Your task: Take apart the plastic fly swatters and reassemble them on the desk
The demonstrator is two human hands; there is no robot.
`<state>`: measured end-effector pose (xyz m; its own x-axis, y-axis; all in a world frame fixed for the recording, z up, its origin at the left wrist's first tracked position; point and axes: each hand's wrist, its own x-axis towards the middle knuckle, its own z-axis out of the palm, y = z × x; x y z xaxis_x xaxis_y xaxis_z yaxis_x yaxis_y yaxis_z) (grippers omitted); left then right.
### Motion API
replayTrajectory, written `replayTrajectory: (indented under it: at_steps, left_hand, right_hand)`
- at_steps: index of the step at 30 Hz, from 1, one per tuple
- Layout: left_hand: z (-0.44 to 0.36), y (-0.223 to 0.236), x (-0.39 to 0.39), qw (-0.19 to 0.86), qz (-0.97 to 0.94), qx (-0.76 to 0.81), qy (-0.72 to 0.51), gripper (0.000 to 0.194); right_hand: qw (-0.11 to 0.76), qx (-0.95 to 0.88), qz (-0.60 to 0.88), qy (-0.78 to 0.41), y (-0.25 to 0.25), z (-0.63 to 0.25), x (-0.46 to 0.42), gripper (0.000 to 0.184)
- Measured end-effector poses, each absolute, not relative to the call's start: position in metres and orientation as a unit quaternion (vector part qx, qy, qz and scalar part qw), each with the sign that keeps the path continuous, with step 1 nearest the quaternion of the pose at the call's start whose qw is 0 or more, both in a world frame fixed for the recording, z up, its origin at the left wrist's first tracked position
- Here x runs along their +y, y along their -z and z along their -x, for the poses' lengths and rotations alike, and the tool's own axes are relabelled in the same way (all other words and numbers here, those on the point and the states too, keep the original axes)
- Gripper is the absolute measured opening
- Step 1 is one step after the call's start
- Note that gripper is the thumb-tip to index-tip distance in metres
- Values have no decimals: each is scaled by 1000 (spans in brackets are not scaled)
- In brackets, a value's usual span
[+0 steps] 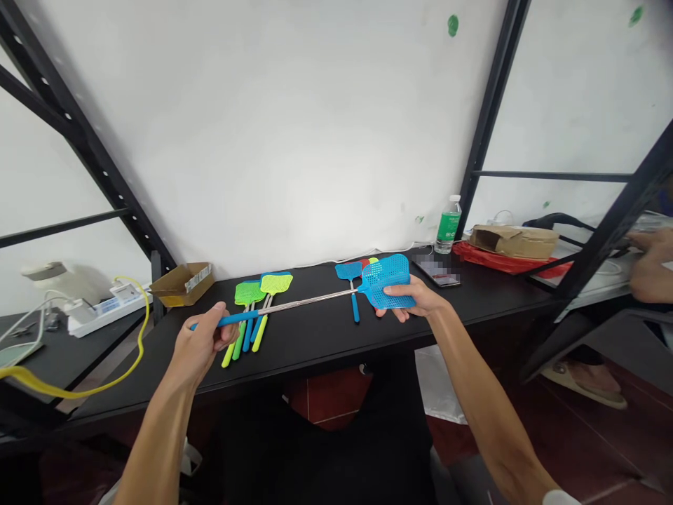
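A blue fly swatter with an extended metal rod is held level above the black table. My left hand is closed round its blue handle. At the other end, my right hand grips the perforated blue head, its thumb on top and fingers underneath. Beneath the rod, several green, yellow and blue fly swatters lie in a bunch on the table, nearer my left hand. Another blue fly swatter lies by the right hand, and red and yellow swatter heads beyond are partly hidden by the held one.
An open cardboard box and a white power strip with a yellow cable are at the left. A phone, a bottle and another carton are at the right. Black metal posts flank the table. Another person's arm shows far right.
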<state>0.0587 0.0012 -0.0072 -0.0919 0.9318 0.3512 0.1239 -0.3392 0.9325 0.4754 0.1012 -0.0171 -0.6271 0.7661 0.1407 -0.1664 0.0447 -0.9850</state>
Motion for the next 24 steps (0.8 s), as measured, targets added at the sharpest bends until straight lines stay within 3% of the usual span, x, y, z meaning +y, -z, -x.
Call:
replayTrajectory:
  at_steps: [15, 24]
  left_hand:
    - [-58, 4, -3, 244, -643, 505, -521, 44]
    - [-102, 6, 0, 217, -647, 555, -475, 50]
  right_hand:
    - [346, -620, 228, -667, 14, -467, 97, 29]
    - [282, -639, 193, -689, 27, -426, 93, 35]
